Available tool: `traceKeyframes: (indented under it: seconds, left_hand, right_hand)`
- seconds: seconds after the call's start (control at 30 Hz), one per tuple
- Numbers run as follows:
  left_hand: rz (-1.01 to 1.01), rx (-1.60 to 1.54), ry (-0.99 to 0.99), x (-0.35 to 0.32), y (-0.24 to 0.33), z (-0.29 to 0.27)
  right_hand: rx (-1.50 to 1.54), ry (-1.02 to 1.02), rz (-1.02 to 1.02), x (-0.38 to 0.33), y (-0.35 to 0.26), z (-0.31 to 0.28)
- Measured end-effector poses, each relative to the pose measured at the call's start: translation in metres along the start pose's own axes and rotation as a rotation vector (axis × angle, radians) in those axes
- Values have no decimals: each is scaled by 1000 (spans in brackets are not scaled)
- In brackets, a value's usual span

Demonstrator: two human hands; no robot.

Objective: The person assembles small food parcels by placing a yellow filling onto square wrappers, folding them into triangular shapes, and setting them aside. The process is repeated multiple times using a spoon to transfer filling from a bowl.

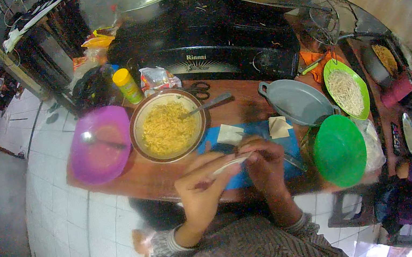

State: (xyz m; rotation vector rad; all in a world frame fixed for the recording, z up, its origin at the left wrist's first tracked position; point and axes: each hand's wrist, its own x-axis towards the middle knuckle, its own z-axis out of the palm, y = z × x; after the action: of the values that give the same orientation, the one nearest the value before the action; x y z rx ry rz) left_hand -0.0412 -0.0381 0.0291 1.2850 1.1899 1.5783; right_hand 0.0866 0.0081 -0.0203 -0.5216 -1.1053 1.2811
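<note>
Above the front of the table, my left hand (198, 188) is closed on a pale, thin dough wrapper (227, 165). My right hand (267, 164) pinches the wrapper's right end, its fingertips meeting the left ones; whether anything is inside it I cannot make out. Under both hands lies a blue mat (292, 153). On it rest two small groups of pale square wrappers, one to the left (230, 134) and one to the right (280, 127). A knife (294, 162) lies beside my right hand. Beyond my left hand stands a bowl (140, 153) of yellow noodle-like filling (167, 124) with a spoon (207, 105) in it.
A purple basin (84, 168) stands far left. Right of the mat are a grey oval pan (299, 102), a green bowl (340, 152) and a lime-green dish (328, 71) of pale strands. Behind sit scissors (200, 90), a yellow-capped container (127, 87) and a black stove (217, 64).
</note>
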Motion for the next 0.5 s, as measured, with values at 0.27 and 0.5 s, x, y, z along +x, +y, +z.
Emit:
traceKeyframes:
  seconds: [0.27, 0.5]
  left_hand:
    - [16, -181, 43, 3, -3, 0]
    - [-51, -246, 30, 8, -11, -5]
  right_hand:
    - [139, -96, 34, 6, 2, 8]
    - [216, -50, 122, 7, 5, 13]
